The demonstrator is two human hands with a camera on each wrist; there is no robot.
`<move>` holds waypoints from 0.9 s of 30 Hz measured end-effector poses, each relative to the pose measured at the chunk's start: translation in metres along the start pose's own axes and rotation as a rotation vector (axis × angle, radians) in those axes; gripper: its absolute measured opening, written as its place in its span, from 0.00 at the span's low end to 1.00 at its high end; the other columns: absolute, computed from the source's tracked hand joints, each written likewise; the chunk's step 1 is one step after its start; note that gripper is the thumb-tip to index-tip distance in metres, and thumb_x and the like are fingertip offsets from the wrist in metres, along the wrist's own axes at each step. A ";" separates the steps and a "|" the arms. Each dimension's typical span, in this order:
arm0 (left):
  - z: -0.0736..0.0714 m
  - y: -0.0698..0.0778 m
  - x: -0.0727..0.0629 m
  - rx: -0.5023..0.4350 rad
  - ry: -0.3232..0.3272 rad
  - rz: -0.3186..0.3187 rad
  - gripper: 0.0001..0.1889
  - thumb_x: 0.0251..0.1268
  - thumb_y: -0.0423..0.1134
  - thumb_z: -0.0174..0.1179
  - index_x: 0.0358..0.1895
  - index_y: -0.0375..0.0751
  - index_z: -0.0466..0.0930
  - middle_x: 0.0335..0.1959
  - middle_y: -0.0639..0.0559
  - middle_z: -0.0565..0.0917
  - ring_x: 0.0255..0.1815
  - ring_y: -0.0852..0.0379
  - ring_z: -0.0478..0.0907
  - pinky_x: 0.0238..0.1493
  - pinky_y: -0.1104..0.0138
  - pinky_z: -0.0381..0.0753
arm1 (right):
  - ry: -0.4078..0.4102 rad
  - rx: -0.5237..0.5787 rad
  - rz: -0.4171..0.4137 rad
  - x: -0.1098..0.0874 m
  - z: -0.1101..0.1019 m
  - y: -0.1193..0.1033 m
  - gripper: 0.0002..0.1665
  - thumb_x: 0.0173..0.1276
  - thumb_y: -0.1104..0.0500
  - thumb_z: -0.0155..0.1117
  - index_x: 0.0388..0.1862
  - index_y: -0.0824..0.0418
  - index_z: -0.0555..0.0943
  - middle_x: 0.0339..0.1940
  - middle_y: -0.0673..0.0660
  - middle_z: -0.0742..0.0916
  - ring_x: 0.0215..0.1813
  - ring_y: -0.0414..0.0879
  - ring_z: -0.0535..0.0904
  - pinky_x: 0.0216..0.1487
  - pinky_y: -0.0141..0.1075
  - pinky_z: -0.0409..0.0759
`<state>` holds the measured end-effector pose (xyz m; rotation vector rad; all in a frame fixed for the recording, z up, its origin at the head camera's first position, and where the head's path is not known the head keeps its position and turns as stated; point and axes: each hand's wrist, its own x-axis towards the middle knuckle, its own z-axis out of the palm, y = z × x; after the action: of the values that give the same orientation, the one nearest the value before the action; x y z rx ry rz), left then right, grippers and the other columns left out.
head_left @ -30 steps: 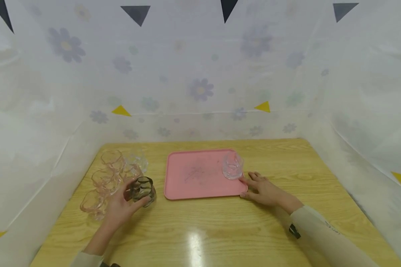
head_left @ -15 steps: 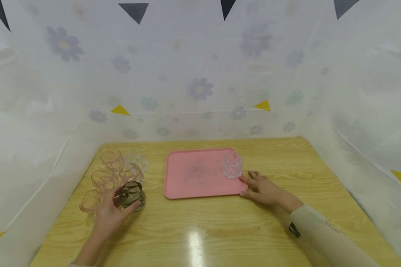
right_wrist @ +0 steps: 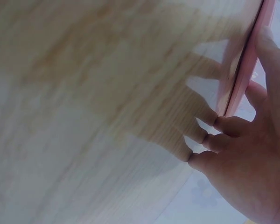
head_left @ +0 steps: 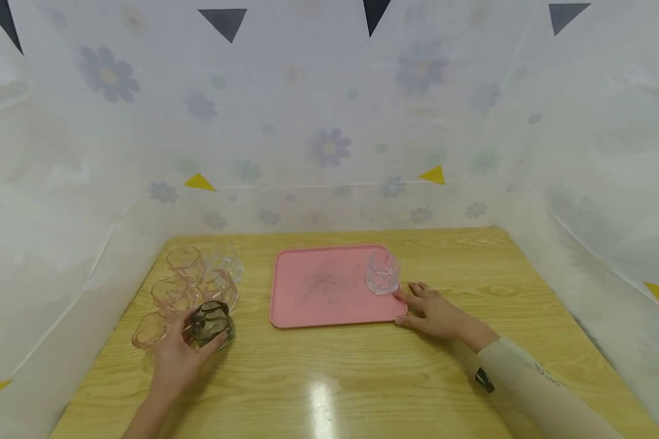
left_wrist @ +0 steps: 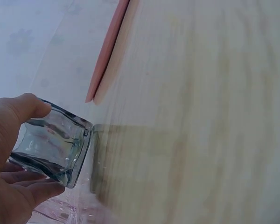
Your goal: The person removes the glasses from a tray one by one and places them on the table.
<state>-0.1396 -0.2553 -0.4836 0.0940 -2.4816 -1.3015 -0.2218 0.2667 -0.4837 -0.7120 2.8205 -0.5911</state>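
Observation:
Between thumb and fingers my left hand (head_left: 170,363) holds a smoky grey glass (head_left: 213,329) at the table's front left. In the left wrist view this glass (left_wrist: 53,144) has thick walls, and its base is right at the tabletop. My right hand (head_left: 436,314) lies by the right edge of a pink tray (head_left: 291,305), its thumb and forefinger touching the rim. In the right wrist view, the other fingertips of the right hand (right_wrist: 247,149) rest on the table. A clear glass (head_left: 382,275) stands upright on the tray's right side.
Several pinkish glasses, among them a front one (head_left: 149,329) and a back one (head_left: 184,261), stand grouped behind and left of the grey glass. A clear glass (head_left: 229,265) stands at the group's back right. White sheet walls (head_left: 329,207) enclose the wooden table (head_left: 362,378).
My left hand has moved left and toward me with the grey glass, away from the tray and nearer the pinkish glasses. The right hand, the tray and its clear glass have stayed put.

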 end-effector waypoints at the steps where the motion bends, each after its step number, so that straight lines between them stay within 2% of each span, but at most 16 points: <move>1: 0.000 -0.001 0.000 0.016 0.008 -0.001 0.42 0.56 0.36 0.81 0.71 0.27 0.69 0.64 0.22 0.78 0.61 0.21 0.80 0.48 0.92 0.72 | 0.000 0.000 0.003 0.000 0.000 0.000 0.45 0.78 0.35 0.60 0.84 0.57 0.65 0.83 0.77 0.62 0.84 0.78 0.52 0.77 0.78 0.52; 3: 0.000 -0.001 -0.001 0.053 0.032 0.001 0.41 0.55 0.37 0.82 0.71 0.29 0.71 0.61 0.23 0.81 0.58 0.24 0.83 0.46 0.88 0.77 | 0.000 0.001 0.008 0.000 0.001 0.000 0.45 0.78 0.35 0.60 0.84 0.57 0.65 0.83 0.77 0.62 0.84 0.77 0.51 0.78 0.77 0.51; 7: 0.000 -0.002 -0.002 0.135 0.086 0.031 0.40 0.52 0.39 0.83 0.68 0.30 0.75 0.53 0.25 0.86 0.50 0.29 0.88 0.40 0.84 0.76 | -0.001 0.010 0.014 0.000 0.001 0.001 0.45 0.78 0.34 0.60 0.84 0.56 0.65 0.83 0.76 0.62 0.84 0.77 0.50 0.78 0.77 0.50; 10: 0.000 0.000 -0.003 0.173 0.110 0.053 0.39 0.51 0.40 0.83 0.66 0.28 0.76 0.48 0.26 0.88 0.46 0.31 0.89 0.37 0.78 0.80 | -0.004 0.010 0.014 0.000 0.001 0.002 0.46 0.78 0.34 0.59 0.84 0.57 0.65 0.83 0.76 0.61 0.84 0.77 0.50 0.78 0.77 0.50; 15: -0.002 0.003 -0.004 0.228 0.121 0.082 0.41 0.52 0.42 0.82 0.66 0.25 0.75 0.46 0.25 0.88 0.44 0.30 0.88 0.38 0.51 0.88 | -0.009 -0.005 0.015 0.000 0.001 0.004 0.46 0.79 0.34 0.59 0.85 0.56 0.63 0.84 0.76 0.61 0.85 0.76 0.50 0.78 0.78 0.50; 19: -0.001 0.000 -0.002 0.257 0.177 0.185 0.42 0.48 0.39 0.84 0.65 0.22 0.76 0.43 0.24 0.88 0.39 0.29 0.87 0.36 0.42 0.86 | -0.005 -0.004 0.010 0.000 0.000 0.003 0.46 0.79 0.35 0.59 0.85 0.56 0.63 0.83 0.76 0.62 0.84 0.77 0.50 0.77 0.78 0.50; 22: 0.001 -0.003 0.000 0.273 0.227 0.274 0.43 0.42 0.36 0.85 0.65 0.20 0.77 0.42 0.23 0.88 0.36 0.26 0.86 0.33 0.40 0.85 | -0.004 0.000 0.011 0.000 0.000 0.003 0.46 0.79 0.34 0.59 0.85 0.56 0.63 0.83 0.76 0.62 0.84 0.77 0.50 0.77 0.78 0.50; 24: 0.001 -0.003 0.000 0.275 0.239 0.306 0.44 0.41 0.34 0.85 0.65 0.18 0.76 0.44 0.21 0.87 0.38 0.24 0.86 0.35 0.36 0.84 | -0.004 0.002 0.011 0.000 0.001 0.004 0.46 0.78 0.34 0.59 0.85 0.56 0.63 0.83 0.76 0.61 0.84 0.77 0.50 0.77 0.78 0.50; 27: 0.001 -0.004 0.000 0.276 0.253 0.345 0.45 0.38 0.32 0.85 0.65 0.17 0.75 0.45 0.20 0.86 0.37 0.23 0.86 0.33 0.36 0.83 | -0.006 0.002 0.013 0.000 0.002 0.005 0.46 0.78 0.33 0.59 0.85 0.56 0.63 0.84 0.76 0.61 0.85 0.77 0.50 0.77 0.78 0.50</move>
<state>-0.1402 -0.2564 -0.4875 -0.0959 -2.3144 -0.7552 -0.2228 0.2699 -0.4878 -0.6927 2.8169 -0.5889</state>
